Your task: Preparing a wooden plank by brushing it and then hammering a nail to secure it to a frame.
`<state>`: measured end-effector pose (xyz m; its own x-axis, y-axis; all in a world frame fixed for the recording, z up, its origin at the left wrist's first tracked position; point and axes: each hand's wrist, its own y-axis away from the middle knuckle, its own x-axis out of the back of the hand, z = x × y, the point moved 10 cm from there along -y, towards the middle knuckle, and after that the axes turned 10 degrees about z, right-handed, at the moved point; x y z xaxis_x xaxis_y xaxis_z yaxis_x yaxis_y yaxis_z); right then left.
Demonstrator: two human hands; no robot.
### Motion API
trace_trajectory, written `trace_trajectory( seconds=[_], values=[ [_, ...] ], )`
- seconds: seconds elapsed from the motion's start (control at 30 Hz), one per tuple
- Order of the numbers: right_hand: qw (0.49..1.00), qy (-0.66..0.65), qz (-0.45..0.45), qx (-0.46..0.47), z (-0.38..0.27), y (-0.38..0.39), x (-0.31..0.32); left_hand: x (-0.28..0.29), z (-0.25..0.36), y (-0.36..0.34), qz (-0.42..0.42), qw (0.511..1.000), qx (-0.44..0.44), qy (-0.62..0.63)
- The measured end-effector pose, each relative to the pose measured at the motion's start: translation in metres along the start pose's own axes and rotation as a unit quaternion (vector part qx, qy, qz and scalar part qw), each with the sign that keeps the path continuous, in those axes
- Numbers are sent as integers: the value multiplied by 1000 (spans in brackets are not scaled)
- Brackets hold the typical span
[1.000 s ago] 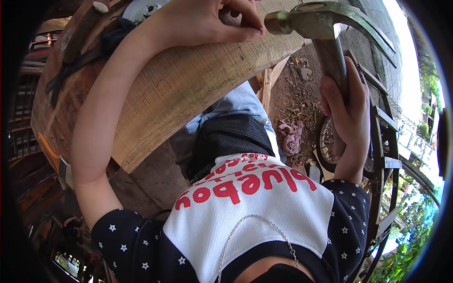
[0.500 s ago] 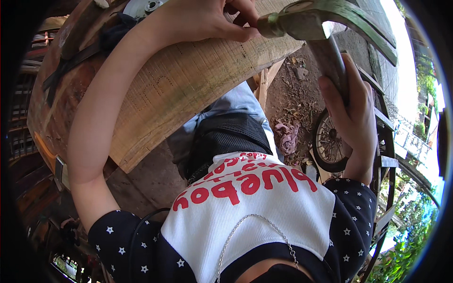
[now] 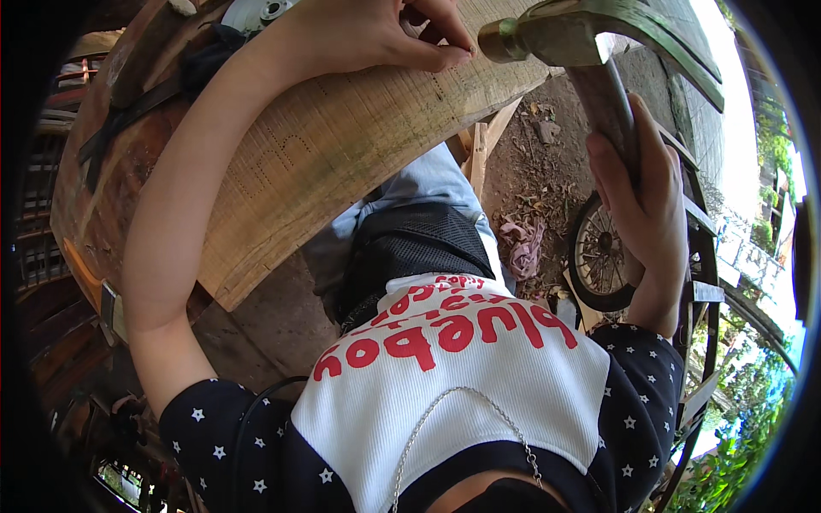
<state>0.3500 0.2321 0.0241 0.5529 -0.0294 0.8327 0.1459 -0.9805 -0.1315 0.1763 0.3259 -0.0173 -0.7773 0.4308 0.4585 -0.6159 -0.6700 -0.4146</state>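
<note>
My right hand [image 3: 643,192] grips the wooden handle of a claw hammer [image 3: 564,38]. The hammer's striking face points left, a short gap away from the fingertips of my left hand. My left hand [image 3: 402,34] rests over a pale wooden board [image 3: 342,162], thumb and forefinger pinched together. Whatever sits between those fingertips is too small or too hidden to name. Rows of small punched dots mark the board's surface below my left forearm.
A round metal disc tool [image 3: 256,13] and a dark strap-like item [image 3: 137,107] lie on the reddish wood at upper left. Beyond the board's edge are a spoked wheel [image 3: 597,244], a crumpled pink cloth [image 3: 522,244] and leaf-strewn ground. A dark metal frame stands at the right.
The hammer and my right hand have shifted slightly right, widening the gap between the hammer's face and my left fingertips. My left hand stays nearly in place.
</note>
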Motion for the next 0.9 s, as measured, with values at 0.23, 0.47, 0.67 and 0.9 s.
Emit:
trace_trajectory(
  seconds=[0.23, 0.47, 0.67, 0.9],
  values=[
    [999, -25, -6, -21, 13, 3, -1, 3, 0, 1, 14, 1000, -8, 5],
    [999, -30, 11, -39, 20, 8, 2, 4, 7, 1, 15, 999, -31, -8],
    [998, -33, 17, -52, 25, 10, 3, 5, 10, 1, 18, 999, -48, -18],
    [997, -41, 16, -59, 29, 12, 4, 6, 7, 2, 31, 996, -77, -23]
  ],
)
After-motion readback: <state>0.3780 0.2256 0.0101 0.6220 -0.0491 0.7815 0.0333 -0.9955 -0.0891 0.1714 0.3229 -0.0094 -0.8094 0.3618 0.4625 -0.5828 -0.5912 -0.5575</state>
